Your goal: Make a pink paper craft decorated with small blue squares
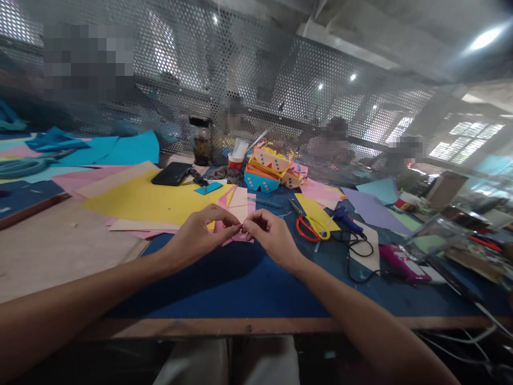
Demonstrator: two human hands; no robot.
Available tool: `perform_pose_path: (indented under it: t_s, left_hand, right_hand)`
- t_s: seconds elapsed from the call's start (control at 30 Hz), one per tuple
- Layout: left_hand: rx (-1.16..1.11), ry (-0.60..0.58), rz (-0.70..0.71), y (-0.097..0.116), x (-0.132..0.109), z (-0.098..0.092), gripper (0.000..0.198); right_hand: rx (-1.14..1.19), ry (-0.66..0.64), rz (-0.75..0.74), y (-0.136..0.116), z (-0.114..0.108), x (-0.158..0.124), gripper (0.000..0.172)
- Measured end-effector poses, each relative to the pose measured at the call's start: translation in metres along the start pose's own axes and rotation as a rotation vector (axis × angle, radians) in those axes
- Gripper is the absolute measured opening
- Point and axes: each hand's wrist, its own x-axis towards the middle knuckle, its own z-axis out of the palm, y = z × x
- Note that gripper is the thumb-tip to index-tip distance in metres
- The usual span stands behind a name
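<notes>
My left hand and my right hand meet fingertip to fingertip above the near middle of the table. Both are closed in a pinch around something tiny and reddish, too small to make out. Under and just behind the fingers lie pink paper and a cream piece of paper. A blue pen-like stick rests behind my right hand. To its right are scissors with red and yellow handles, and a blue glue gun with a black cord.
Yellow sheets spread to the left, with a black phone on them. Folded paper baskets, a paper cup and a lidded jar stand at the back. A magenta device lies right. Perforated metal screen behind.
</notes>
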Motion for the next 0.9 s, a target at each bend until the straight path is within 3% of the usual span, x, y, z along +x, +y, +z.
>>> perform_pose_path:
  t_s: [0.13, 0.37, 0.53, 0.9]
  left_hand:
    - [0.026, 0.018, 0.039, -0.0033, -0.0007, 0.0010, 0.024]
    - [0.047, 0.035, -0.014, -0.0061, -0.0001, 0.0019, 0.027]
    - [0.059, 0.026, 0.000, -0.0048, 0.0009, 0.0004, 0.026]
    - [0.077, 0.070, 0.262, -0.0072, -0.0004, 0.0035, 0.013]
  right_hand:
    - [-0.020, -0.046, 0.010, -0.0015, -0.0007, 0.0001, 0.022]
    - [0.064, -0.078, 0.021, 0.0006, -0.0015, 0.0012, 0.033]
    - [0.041, -0.067, 0.011, 0.0028, -0.0006, 0.0015, 0.027]
    - [0.037, -0.105, 0.060, 0.0033, 0.0000, 0.0038, 0.022]
